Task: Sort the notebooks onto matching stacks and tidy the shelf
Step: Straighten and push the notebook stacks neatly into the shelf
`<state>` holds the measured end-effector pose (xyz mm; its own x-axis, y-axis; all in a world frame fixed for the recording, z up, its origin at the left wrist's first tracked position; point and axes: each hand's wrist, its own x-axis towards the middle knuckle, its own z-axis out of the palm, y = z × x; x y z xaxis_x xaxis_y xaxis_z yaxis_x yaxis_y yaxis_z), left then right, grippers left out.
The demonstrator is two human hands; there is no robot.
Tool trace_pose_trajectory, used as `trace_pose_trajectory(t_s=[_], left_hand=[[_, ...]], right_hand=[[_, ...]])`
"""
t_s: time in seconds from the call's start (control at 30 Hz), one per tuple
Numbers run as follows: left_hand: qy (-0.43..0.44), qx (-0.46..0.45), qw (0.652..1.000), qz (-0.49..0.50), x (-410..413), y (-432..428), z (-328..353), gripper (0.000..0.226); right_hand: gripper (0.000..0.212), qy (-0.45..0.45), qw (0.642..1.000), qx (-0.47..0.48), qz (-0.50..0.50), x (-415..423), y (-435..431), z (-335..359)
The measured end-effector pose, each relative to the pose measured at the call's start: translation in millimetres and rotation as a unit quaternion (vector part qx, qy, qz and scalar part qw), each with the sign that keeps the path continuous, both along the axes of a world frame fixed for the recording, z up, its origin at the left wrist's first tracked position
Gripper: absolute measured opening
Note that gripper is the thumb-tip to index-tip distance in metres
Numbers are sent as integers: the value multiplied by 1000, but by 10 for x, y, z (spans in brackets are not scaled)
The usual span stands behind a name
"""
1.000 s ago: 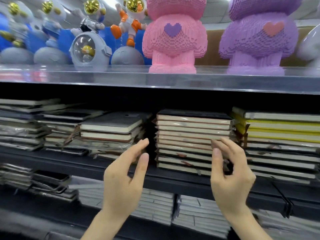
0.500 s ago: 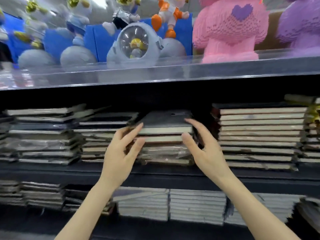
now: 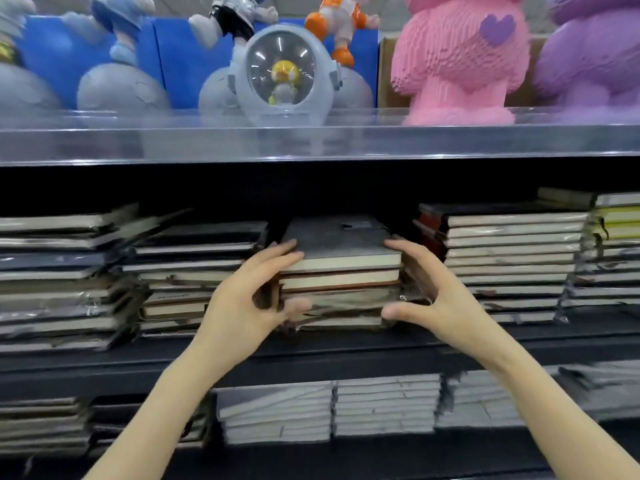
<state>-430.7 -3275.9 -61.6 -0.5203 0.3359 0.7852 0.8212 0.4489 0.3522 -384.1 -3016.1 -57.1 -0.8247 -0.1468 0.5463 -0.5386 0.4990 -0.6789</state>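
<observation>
Head view: one shelf, two hands.
Left hand [image 3: 242, 306]: grips the left side of the middle stack [image 3: 339, 289], fingers on top, thumb low in front.
Right hand [image 3: 440, 299]: grips the right side of the same pile, thumb low.
Middle stack: sits on the dark shelf [image 3: 311, 355], with a grey notebook [image 3: 336, 237] on top.
Neighbours: a left stack [image 3: 194, 271] and a right stack [image 3: 512, 258] stand just beside it.

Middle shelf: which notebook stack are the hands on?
The short stack topped by a grey notebook; left hand and right hand grip its sides. The neighbouring stack on its right stands taller.
</observation>
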Motion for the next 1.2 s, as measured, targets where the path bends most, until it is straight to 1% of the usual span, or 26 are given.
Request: trace_pose_trajectory(t_s=[0.07, 0.1, 0.13, 0.17, 0.2, 0.27, 0.33, 0.37, 0.4, 0.43, 0.47, 0.53, 0.6, 0.67, 0.7, 0.8, 0.83, 0.9, 0.97, 1.0, 1.07, 1.1, 1.2], left_hand=[[-18, 145, 989, -12, -5, 151, -30, 24], [-24, 201, 979, -7, -11, 221, -35, 13], [-20, 237, 971, 10, -10, 287, -28, 8], [-9, 257, 966, 34, -12, 339, -26, 12], [-3, 269, 961, 60, -9, 378, -23, 16], [2, 280, 954, 107, 4, 436, 3, 22], [1, 286, 949, 131, 37, 483, 43, 17], [-14, 301, 944, 133, 53, 501, 67, 9], [-43, 329, 935, 128, 58, 517, 95, 7], [-74, 364, 921, 122, 54, 526, 124, 18], [-100, 393, 908, 109, 50, 534, 146, 25], [-114, 423, 894, 92, 24, 537, 144, 27], [-126, 441, 884, 90, -20, 497, 87, 31], [-137, 423, 891, 94, -37, 426, 2, 36], [-126, 407, 900, 94, -15, 385, -38, 34], [-53, 378, 920, 93, 89, 277, -87, 23], [-32, 355, 929, 98, 129, 266, -96, 23], [-12, 263, 958, 114, 178, 299, -128, 31], [-42, 185, 975, 114, 134, 356, -162, 36], [-73, 174, 976, 104, 108, 380, -153, 34], [-124, 180, 972, 89, 51, 405, -95, 26], [-142, 175, 971, 82, 28, 411, -60, 27], [-225, 115, 967, 41, -17, 418, -25, 41]], right_hand=[[44, 43, 994, -92, -32, -63, -92, 1], [31, 61, 987, -138, -46, -100, -150, 3], [18, 79, 979, -179, -57, -131, -206, 11], [7, 92, 970, -215, -64, -152, -255, 28], [2, 98, 963, -241, -69, -164, -297, 47], [7, 87, 953, -280, -72, -179, -350, 83], [12, 63, 942, -321, -75, -212, -377, 104], [14, 55, 936, -339, -82, -227, -395, 125], [18, 55, 929, -355, -89, -248, -409, 148], [24, 57, 923, -369, -92, -262, -431, 178], [31, 61, 920, -377, -92, -273, -455, 200], [42, 58, 925, -364, -86, -284, -508, 229], [43, 52, 936, -335, -97, -298, -541, 212], [42, 49, 939, -319, -121, -320, -525, 170], [41, 47, 941, -310, -129, -325, -505, 153], [38, 49, 953, -266, -139, -332, -452, 153], [38, 53, 954, -259, -142, -332, -451, 157], [38, 57, 954, -260, -142, -328, -476, 157], [37, 55, 954, -264, -132, -318, -488, 157], [36, 53, 957, -254, -127, -314, -475, 151], [33, 55, 971, -196, -124, -323, -408, 141], [31, 58, 978, -158, -124, -343, -359, 134], [33, 60, 991, -72, -97, -388, -240, 101]])
